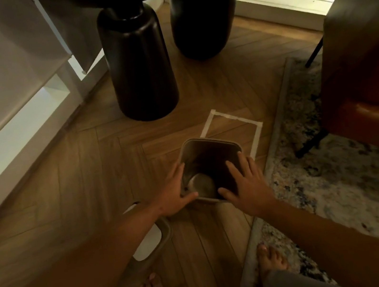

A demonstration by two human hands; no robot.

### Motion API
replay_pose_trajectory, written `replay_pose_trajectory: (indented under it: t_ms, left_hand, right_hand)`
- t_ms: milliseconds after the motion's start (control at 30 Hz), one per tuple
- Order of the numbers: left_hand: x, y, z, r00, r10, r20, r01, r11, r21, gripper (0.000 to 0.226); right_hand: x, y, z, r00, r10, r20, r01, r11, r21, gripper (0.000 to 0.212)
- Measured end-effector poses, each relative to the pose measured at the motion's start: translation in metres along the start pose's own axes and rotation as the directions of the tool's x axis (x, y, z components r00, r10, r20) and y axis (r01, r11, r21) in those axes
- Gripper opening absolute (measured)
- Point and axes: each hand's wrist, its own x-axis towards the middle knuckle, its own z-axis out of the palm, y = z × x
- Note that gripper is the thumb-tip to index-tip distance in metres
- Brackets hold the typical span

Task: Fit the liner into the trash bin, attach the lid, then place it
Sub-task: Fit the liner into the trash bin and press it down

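Observation:
A small square grey trash bin stands open on the wooden floor, with a dark liner inside and a rounded metallic shape low in it. My left hand grips the bin's near left rim, thumb along the front edge. My right hand rests on the near right rim, fingers spread over the dark liner. The lid, grey-framed with a white centre, lies on the floor under my left forearm. A white tape rectangle marks the floor just behind and right of the bin.
Two thick black table legs stand behind the bin. A patterned rug borders the right, with a brown chair on it. White cabinets run along the left. My bare feet are at the bottom.

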Motion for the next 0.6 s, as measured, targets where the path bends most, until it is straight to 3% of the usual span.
replay_pose_trajectory:
  t_ms: [133, 233, 333, 467, 600]
  left_hand:
    - [-0.009, 0.003, 0.008, 1.000, -0.007, 0.014, 0.007, 1.000, 0.019, 0.110]
    - [-0.012, 0.002, 0.010, 1.000, -0.019, -0.011, 0.017, 0.988, -0.153, 0.111]
    - [-0.012, 0.008, 0.009, 0.998, -0.027, -0.052, 0.012, 0.962, -0.271, 0.107]
    - [-0.008, 0.011, 0.008, 0.993, -0.071, -0.089, 0.040, 0.952, -0.304, 0.097]
    - [-0.012, 0.012, 0.009, 0.995, -0.080, -0.064, 0.059, 0.959, -0.277, 0.097]
  right_hand:
    - [-0.005, 0.000, 0.004, 0.995, -0.021, 0.097, 0.024, 0.999, -0.028, 0.112]
    - [-0.012, 0.003, 0.011, 0.990, 0.020, 0.141, -0.022, 1.000, 0.013, 0.121]
    - [-0.022, 0.007, 0.014, 0.994, 0.055, 0.091, -0.071, 0.981, 0.180, 0.112]
    - [-0.027, -0.001, 0.013, 0.999, 0.043, -0.001, -0.040, 0.941, 0.335, 0.095]
    - [-0.037, -0.004, 0.012, 0.997, 0.066, -0.030, -0.049, 0.918, 0.394, 0.101]
